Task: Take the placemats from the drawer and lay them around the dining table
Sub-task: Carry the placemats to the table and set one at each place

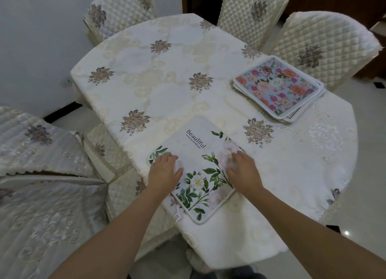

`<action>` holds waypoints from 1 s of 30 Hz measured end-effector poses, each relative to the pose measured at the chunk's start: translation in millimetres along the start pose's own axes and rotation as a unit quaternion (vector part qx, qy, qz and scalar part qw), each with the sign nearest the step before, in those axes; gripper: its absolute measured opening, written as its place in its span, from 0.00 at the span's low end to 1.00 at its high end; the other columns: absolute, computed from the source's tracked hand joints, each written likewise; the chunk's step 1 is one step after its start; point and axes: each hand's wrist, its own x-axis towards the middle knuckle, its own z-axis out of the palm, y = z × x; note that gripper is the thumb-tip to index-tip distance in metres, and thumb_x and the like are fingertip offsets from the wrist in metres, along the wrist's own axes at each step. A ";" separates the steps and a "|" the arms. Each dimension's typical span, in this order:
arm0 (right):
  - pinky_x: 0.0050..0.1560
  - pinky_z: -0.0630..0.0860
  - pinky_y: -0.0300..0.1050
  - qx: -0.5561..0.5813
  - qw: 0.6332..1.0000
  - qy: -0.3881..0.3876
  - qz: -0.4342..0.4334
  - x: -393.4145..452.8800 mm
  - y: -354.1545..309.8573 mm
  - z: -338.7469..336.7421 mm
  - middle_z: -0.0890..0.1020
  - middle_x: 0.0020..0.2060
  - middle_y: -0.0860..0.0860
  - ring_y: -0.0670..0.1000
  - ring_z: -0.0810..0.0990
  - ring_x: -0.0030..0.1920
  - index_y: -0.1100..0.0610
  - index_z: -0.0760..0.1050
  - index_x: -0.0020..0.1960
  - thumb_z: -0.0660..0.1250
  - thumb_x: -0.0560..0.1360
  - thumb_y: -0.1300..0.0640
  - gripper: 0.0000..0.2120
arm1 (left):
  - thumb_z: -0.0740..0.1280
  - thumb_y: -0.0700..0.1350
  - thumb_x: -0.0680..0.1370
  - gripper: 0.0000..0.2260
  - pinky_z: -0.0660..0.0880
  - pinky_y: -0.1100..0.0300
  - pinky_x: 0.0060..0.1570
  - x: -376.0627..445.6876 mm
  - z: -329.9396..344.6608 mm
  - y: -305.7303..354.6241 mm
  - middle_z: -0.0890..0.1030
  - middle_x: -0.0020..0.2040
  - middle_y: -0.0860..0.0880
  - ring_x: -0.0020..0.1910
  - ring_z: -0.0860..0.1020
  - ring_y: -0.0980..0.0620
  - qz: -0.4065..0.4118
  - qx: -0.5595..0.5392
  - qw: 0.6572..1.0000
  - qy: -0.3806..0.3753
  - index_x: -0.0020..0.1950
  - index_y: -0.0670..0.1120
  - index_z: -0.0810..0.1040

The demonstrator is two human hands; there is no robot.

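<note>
A white placemat (198, 153) printed with green leaves, white flowers and the word "Beautiful" lies flat at the near edge of the dining table (167, 80), which wears a cream floral cloth. My left hand (165, 171) rests flat on the mat's left side, fingers straight. My right hand (243, 170) presses flat on its right side. A stack of placemats (277, 86), the top one pale blue with pink and orange flowers, sits at the table's right edge. No drawer is in view.
Quilted cream-covered chairs ring the table: one at the far left (119, 13), two at the far right (250, 9) (321, 47), and one close at the left (41, 153). A grey wall stands behind at the left; tiled floor shows at the right.
</note>
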 end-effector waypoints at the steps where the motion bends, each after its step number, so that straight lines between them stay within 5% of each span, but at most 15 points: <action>1: 0.72 0.62 0.52 -0.014 1.000 -0.015 -0.004 6.8 -1.9 -0.5 0.66 0.72 0.56 0.58 0.63 0.72 0.59 0.65 0.73 0.62 0.77 0.52 0.26 | 0.61 0.54 0.80 0.22 0.64 0.47 0.70 10.4 -0.9 3.0 0.67 0.73 0.45 0.73 0.64 0.44 0.017 0.017 1.000 -0.018 0.72 0.47 0.69; 4: 0.74 0.58 0.53 -0.032 0.998 -0.049 -0.013 24.0 -8.9 -1.9 0.60 0.76 0.55 0.56 0.58 0.76 0.57 0.59 0.76 0.59 0.78 0.50 0.29 | 0.59 0.53 0.82 0.23 0.60 0.46 0.73 40.5 -0.6 13.7 0.61 0.78 0.43 0.76 0.59 0.43 0.063 0.057 0.995 -0.055 0.76 0.48 0.64; 11: 0.65 0.67 0.52 -0.108 0.992 -0.061 -0.038 37.9 -10.5 -2.4 0.66 0.70 0.53 0.56 0.64 0.68 0.57 0.65 0.71 0.58 0.78 0.50 0.23 | 0.55 0.56 0.83 0.26 0.55 0.46 0.74 97.1 7.3 47.0 0.50 0.80 0.44 0.79 0.50 0.43 0.129 0.131 0.975 -0.122 0.79 0.51 0.54; 20: 0.76 0.52 0.53 -0.123 0.986 -0.072 -0.085 71.4 -11.9 -0.5 0.51 0.79 0.55 0.56 0.49 0.78 0.59 0.49 0.79 0.58 0.80 0.50 0.33 | 0.55 0.53 0.83 0.26 0.56 0.47 0.75 149.1 17.1 85.8 0.51 0.80 0.44 0.79 0.51 0.43 0.217 0.162 0.955 -0.119 0.80 0.50 0.54; 30: 0.75 0.52 0.51 -0.137 0.983 -0.072 -0.099 77.2 -4.7 -0.3 0.51 0.79 0.53 0.54 0.50 0.78 0.57 0.48 0.79 0.56 0.80 0.47 0.33 | 0.53 0.52 0.84 0.24 0.58 0.47 0.75 155.3 17.8 92.3 0.51 0.81 0.45 0.79 0.51 0.43 0.228 0.176 0.949 -0.130 0.80 0.51 0.53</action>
